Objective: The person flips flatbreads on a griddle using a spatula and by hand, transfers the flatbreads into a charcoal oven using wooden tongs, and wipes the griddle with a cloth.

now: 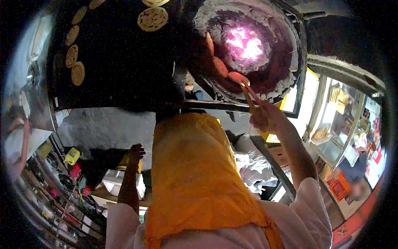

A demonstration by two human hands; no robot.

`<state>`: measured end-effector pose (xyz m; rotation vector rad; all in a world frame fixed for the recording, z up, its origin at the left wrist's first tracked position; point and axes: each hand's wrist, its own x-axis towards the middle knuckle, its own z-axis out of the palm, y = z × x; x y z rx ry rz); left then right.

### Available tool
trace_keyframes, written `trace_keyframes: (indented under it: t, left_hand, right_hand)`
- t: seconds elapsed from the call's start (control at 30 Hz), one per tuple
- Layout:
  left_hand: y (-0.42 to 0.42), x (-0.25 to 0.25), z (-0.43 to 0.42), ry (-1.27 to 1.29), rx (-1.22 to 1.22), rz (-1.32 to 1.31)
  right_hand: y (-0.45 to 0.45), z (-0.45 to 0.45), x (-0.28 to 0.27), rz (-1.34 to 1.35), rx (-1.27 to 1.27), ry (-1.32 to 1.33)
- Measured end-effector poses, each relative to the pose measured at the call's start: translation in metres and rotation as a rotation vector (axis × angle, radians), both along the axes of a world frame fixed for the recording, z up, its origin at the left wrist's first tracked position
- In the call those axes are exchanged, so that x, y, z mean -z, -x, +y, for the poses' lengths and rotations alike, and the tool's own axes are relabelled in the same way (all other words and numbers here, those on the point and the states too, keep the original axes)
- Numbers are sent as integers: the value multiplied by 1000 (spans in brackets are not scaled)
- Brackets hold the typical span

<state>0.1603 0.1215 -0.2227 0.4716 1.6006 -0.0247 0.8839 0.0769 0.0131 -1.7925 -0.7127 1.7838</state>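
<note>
My right hand (267, 117) is wrapped round a pair of tongs (248, 93) at the edge of a round clay oven (289, 62). The tongs' tips touch the nearest flatbread (237, 77) on the oven's inner rim. Two more flatbreads lean along the same wall, a middle one (220, 66) and a far one (209, 44). Glowing coals (245, 43) burn in the oven's centre. My left hand (136, 152) hangs low at my side, away from the griddle, its fingers loosely apart with nothing visible in them.
A wide black griddle (124, 62) carries several round flatbreads, among them a browned one (152, 19). Another person's arms (24, 143) reach over a counter at far left. A glass case (331, 118) stands right; a yellow jug (72, 156) sits lower left.
</note>
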Motion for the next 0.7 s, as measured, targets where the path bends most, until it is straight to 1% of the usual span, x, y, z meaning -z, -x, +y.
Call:
trace_keyframes:
  t: [0.03,0.07,0.17,0.2,0.23,0.27,0.3,0.37,0.4,0.43,0.47,0.5,0.57,0.6,0.63,0.67,0.7]
  left_hand:
    - [27,25,3,233,-146,-218]
    - [41,39,7,465,-289,-437]
    - [35,34,26,519,-324,-509]
    - [32,25,27,515,-323,-514]
    - [26,15,24,271,-228,-397]
    - [27,13,25,22,-135,-277]
    - [28,10,32,7,-139,-283]
    - [42,17,42,143,-369,-659]
    - [48,20,50,130,-370,-665]
    - [53,24,61,236,-441,-733]
    - [60,25,71,346,-510,-798]
    - [61,21,76,332,-511,-801]
    - [52,-4,78,39,-359,-369]
    - [45,-27,82,28,-361,-362]
    - [35,-55,86,-227,-49,-231]
    - [36,-73,92,-349,112,-165]
    - [37,-90,97,-470,269,-79]
  right_hand:
    - [-1,-4,-1,-6,-32,-14]
    - [-1,-9,-1,-12,-64,-28]
    - [6,-34,-21,-55,1,70]
    - [14,-41,-35,-153,-162,-80]
    - [39,-21,-75,199,173,87]
    - [63,-1,-116,490,561,260]
    - [85,0,-119,436,642,283]
    - [125,26,-110,367,614,298]
    - [139,36,-84,313,458,175]
    - [153,45,-57,248,319,47]
    - [173,70,-45,253,337,-21]
    - [193,95,-32,258,354,-89]
    - [216,170,-1,399,504,-11]
    - [224,196,11,399,529,-48]
    - [232,223,22,399,553,-85]
    - [248,250,2,373,673,-125]
    - [251,257,11,384,673,-125]
